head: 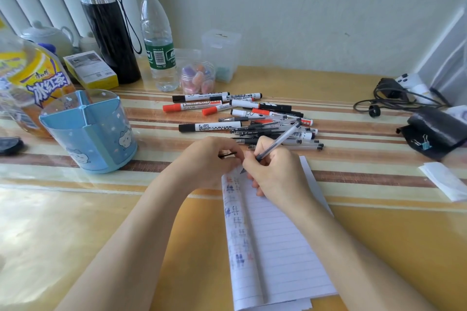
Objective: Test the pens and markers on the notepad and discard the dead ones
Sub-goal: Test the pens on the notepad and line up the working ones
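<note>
A lined notepad (278, 247) lies in front of me, with blue and red test marks down its left column. My right hand (275, 171) grips a clear gel pen (280, 140), tip down at the pad's top left corner. Beside it, my left hand (209, 159) pinches a small black pen cap (227, 154) at the pad's top edge. Behind the hands lies a heap of whiteboard markers and gel pens (242, 118), red and black capped.
A blue divided pen holder (91, 131) stands left. Behind it are an iced-tea bottle (32, 83), a black flask (108, 28), a water bottle (158, 40) and a jar of erasers (197, 78). Cables (394, 98), a black pouch (437, 131) and folded paper (444, 180) lie right.
</note>
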